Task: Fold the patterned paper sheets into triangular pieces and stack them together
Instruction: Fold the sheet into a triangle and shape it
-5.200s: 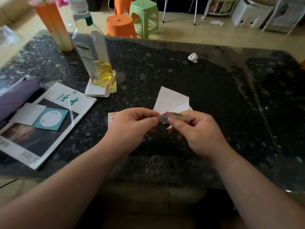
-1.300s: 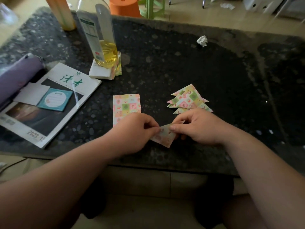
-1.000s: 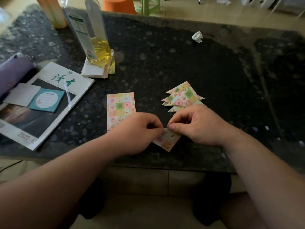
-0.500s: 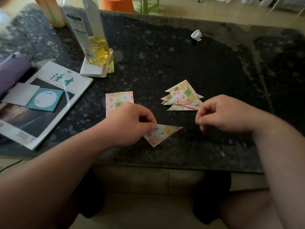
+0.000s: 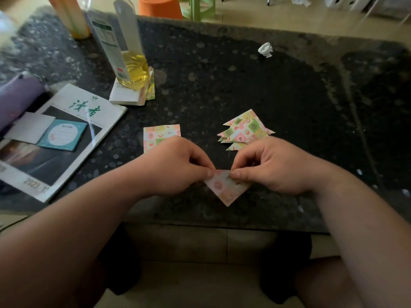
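the job looked partly done: a fanned stack of triangles [image 5: 246, 130] lay on the counter [image 5: 289, 96] just beyond the right hand [image 5: 273, 167], and flat patterned sheets [image 5: 161, 132] waited unfolded, partly hidden behind the left hand [image 5: 178, 167]. both hands pinched the top edge of one folded piece [image 5: 226, 190] near the counter's front edge, thumbs almost meeting; it was not yet on the stack. half a second earlier the right hand had been off it, out to the right, with only the left holding it.
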`<state>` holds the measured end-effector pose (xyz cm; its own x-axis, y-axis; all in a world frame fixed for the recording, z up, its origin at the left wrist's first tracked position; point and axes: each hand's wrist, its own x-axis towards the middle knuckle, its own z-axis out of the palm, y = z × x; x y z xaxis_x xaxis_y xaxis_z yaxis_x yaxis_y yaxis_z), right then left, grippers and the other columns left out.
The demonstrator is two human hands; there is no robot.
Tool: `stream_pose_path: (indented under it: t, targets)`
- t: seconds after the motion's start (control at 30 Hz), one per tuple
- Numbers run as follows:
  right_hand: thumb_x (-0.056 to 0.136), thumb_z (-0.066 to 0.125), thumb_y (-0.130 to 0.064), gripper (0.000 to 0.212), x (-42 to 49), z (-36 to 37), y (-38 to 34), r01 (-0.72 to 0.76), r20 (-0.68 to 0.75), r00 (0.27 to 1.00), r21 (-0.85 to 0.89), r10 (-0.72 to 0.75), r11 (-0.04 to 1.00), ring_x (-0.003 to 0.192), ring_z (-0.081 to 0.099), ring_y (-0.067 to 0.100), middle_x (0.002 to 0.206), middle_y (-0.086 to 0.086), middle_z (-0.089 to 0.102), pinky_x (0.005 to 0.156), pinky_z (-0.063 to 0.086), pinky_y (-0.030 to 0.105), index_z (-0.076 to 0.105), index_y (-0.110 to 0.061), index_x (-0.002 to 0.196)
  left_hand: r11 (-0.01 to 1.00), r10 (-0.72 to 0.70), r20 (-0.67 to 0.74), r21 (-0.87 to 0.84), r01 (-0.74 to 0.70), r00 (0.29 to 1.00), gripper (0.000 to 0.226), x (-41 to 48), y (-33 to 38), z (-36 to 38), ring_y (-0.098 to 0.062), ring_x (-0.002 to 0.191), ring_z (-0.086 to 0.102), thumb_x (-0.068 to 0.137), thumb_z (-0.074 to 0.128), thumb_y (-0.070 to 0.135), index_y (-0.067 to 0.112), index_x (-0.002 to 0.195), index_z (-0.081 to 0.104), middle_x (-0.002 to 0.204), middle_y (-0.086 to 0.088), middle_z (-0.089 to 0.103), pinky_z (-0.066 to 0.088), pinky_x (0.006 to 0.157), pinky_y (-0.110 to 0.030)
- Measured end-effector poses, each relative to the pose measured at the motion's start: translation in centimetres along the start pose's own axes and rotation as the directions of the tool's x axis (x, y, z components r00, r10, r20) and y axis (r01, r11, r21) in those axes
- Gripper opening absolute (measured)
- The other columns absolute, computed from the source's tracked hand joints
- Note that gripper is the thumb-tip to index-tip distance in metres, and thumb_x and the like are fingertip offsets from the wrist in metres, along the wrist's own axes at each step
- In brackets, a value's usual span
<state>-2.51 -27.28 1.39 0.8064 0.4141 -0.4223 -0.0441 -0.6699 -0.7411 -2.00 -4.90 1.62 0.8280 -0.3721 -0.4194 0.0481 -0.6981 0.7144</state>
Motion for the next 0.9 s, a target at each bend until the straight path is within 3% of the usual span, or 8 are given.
stream_pose_path:
  t: [0.13,0.3,0.4,0.5,0.67,0.77,0.83,0.9]
  targets:
    - [0.09,0.077,-0.021,0.011,-0.3,-1.2,0.2,-0.04,-0.028,0.999,0.014,0.041,0.999,0.08,0.071,0.002,0.082,-0.013,0.076,0.073,0.053,0.022,0.079,-0.027,0.08,0.99,-0.113,-0.002,-0.08,0.113,0.994,0.011,-0.1,-0.3,-1.7,-0.004,0.071,0.073,0.091,0.074,0.016,0.022,0.085,0.08,0.076,0.006,0.077,0.055,0.074,-0.023]
    - [0.089,0.079,-0.028,0.012,-0.2,-1.9,0.7,-0.112,-0.116,0.987,0.042,0.116,0.993,0.082,0.07,-0.002,0.083,-0.018,0.076,0.08,0.053,0.028,0.081,-0.034,0.079,0.967,-0.209,-0.214,-0.191,0.169,0.954,0.012,0.4,-1.5,-2.7,-0.012,0.065,0.072,0.094,0.07,0.011,0.013,0.085,0.078,0.076,-0.002,0.077,0.06,0.077,-0.035]
    - [0.088,0.079,-0.03,0.012,0.0,-1.2,0.7,-0.083,-0.187,0.977,0.09,0.098,0.993,0.086,0.069,-0.007,0.087,-0.024,0.075,0.081,0.053,0.025,0.081,-0.037,0.078,0.788,-0.297,-0.041,-0.575,0.221,0.954,0.017,0.4,-1.0,-1.5,-0.026,0.066,0.068,0.099,0.066,0.023,0.007,0.104,0.07,0.088,-0.017,0.076,0.059,0.066,-0.041]
    - [0.089,0.08,-0.028,0.019,0.4,0.0,0.6,0.013,-0.261,0.965,0.027,-0.006,1.0,0.089,0.069,-0.003,0.09,-0.025,0.075,0.084,0.055,0.026,0.077,-0.044,0.078,0.659,-0.278,0.157,-0.687,0.307,0.948,0.032,0.5,-0.2,0.2,-0.027,0.063,0.067,0.099,0.063,0.037,0.009,0.114,0.066,0.086,-0.017,0.075,0.057,0.057,-0.035]
    - [0.088,0.08,-0.032,0.019,0.6,0.6,0.9,0.051,-0.294,0.953,-0.071,-0.07,0.996,0.078,0.064,-0.001,0.091,-0.01,0.072,0.075,0.05,0.021,0.072,-0.048,0.097,0.601,-0.263,0.064,-0.77,0.215,0.963,0.012,1.4,-0.5,1.3,-0.02,0.067,0.069,0.097,0.067,0.01,-0.001,0.099,0.07,0.086,-0.018,0.074,0.06,0.061,-0.029]
    - [0.087,0.08,-0.035,0.027,1.0,0.3,1.0,-0.09,-0.304,0.94,0.222,0.157,0.971,0.085,0.069,0.007,0.106,-0.006,0.072,0.067,0.049,0.025,0.068,-0.043,0.111,0.651,-0.256,-0.029,-0.744,0.15,0.966,0.004,1.8,-1.0,1.3,-0.019,0.07,0.07,0.093,0.069,0.002,0.0,0.096,0.07,0.084,-0.016,0.074,0.061,0.067,-0.032]
    - [0.091,0.077,-0.029,0.026,1.3,0.3,0.8,-0.192,-0.222,0.907,0.539,0.358,0.82,0.084,0.073,0.018,0.108,0.003,0.075,0.059,0.049,0.029,0.068,-0.028,0.116,0.678,-0.224,-0.066,-0.727,0.106,0.972,0.004,1.8,-1.0,1.4,-0.019,0.069,0.07,0.092,0.07,-0.002,0.002,0.093,0.068,0.079,-0.014,0.073,0.062,0.067,-0.031]
    - [0.093,0.075,-0.022,0.023,1.6,0.2,0.8,-0.264,-0.162,0.879,0.619,0.449,0.739,0.068,0.068,0.017,0.096,0.011,0.078,0.049,0.045,0.024,0.071,-0.015,0.114,0.719,-0.195,-0.091,-0.691,0.079,0.977,0.011,1.8,-0.9,1.6,-0.02,0.067,0.071,0.091,0.071,-0.003,0.004,0.091,0.063,0.075,-0.014,0.073,0.06,0.063,-0.03]
